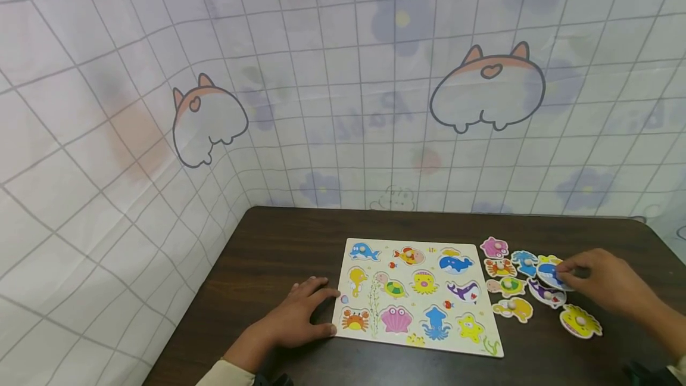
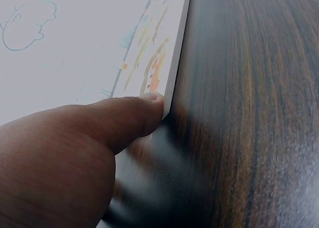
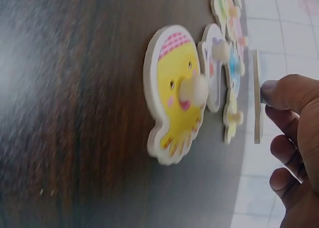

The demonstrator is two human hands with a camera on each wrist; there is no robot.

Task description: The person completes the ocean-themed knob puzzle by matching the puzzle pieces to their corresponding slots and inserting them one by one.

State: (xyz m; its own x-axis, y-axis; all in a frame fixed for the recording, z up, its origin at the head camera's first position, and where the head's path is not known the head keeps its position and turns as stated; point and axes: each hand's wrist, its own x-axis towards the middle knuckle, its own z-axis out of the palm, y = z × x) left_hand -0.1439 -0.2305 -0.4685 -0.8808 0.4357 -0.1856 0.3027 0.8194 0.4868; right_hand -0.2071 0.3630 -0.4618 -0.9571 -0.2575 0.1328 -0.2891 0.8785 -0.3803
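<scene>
On the table (image 1: 257, 255), the puzzle board (image 1: 418, 299) lies between the left hand (image 1: 297, 314) and the loose pieces (image 1: 509, 286)

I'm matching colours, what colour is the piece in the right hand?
The held piece is blue and white, clearest in the head view.

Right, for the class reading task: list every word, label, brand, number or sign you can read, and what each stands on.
None readable.
Back wall covering: faint, reversed lettering, too blurred to quote; likewise the marks near its right edge.
Puzzle board and loose pieces: pictures, no legible text.
</scene>
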